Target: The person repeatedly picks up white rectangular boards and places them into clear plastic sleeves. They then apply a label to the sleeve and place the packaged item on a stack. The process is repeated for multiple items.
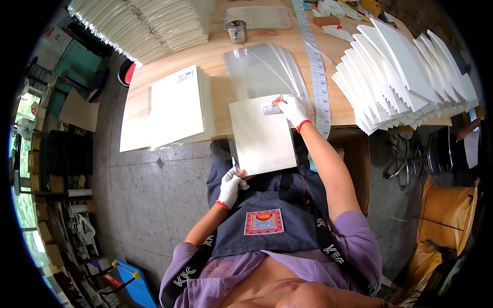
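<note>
A flat white board (262, 138), with clear film showing along its left edge, tilts over the table's front edge above my lap. My left hand (230, 187), in a white glove with bare fingertips, grips its lower left corner. My right hand (292, 110), gloved the same way, is at the upper right corner, its bent fingertips on the end of a small printed label (270, 109). Part of the label is under those fingers. Just beyond the board lies a fanned pile of clear plastic sleeves (251, 69).
Labelled white boards in film (174, 105) are piled on the left. Behind them rises a tall sleeved stack (149, 25). At right stand heaped white boards (390, 77). A strip of labels (321, 97) runs down the table (328, 43). A lidded metal cup (236, 32) stands farther back.
</note>
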A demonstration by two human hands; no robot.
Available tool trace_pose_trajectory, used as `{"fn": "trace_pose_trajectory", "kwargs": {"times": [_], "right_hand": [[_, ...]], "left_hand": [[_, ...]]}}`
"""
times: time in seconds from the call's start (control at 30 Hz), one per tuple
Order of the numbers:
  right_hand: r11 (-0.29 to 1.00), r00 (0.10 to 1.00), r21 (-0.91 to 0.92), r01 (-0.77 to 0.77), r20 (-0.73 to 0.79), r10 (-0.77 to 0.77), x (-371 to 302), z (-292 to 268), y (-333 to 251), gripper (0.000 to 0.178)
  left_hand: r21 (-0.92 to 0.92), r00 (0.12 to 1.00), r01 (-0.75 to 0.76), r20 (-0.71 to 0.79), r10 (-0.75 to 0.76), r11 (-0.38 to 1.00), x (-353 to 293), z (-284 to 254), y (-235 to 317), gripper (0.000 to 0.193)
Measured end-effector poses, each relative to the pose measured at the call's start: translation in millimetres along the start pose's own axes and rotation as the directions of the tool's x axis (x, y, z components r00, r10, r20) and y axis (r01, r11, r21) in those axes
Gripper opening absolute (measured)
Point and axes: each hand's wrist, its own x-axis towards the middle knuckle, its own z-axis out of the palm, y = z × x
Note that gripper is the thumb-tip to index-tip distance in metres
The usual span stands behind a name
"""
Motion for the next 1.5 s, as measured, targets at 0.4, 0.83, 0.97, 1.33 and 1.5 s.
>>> {"fn": "trace_pose_trajectory", "kwargs": {"times": [0.4,0.83,0.97,1.33,1.5], "right_hand": [[0.958,0.94,-0.221,0.182,-0.247,-0.235,-53,-22,-17,0.028],[0.817,0.859,0.519,-0.251,0.509,-0.059,-108,36,-40,0.013],[0.863,0.875,0.498,0.091,0.373,-0.308,-47,92,-122,0.019],[0.842,0.845,0.516,-0.158,0.511,-0.155,-68,55,-139,0.019],[0.77,0.898,0.598,-0.223,0.433,-0.077,-129,-108,-119,0.02]], "left_hand": [[0.123,0.987,-0.14,0.096,0.128,0.983,-15,10,29,0.02],[0.43,0.622,-0.708,0.004,0.783,0.561,-37,-25,133,0.026],[0.456,0.34,-0.794,-0.213,0.916,0.401,-16,-77,190,0.03],[0.431,0.376,-0.727,-0.403,0.835,0.535,44,-152,144,0.044],[0.169,0.556,-0.657,-0.55,0.624,0.735,55,-173,51,0.044]]}}
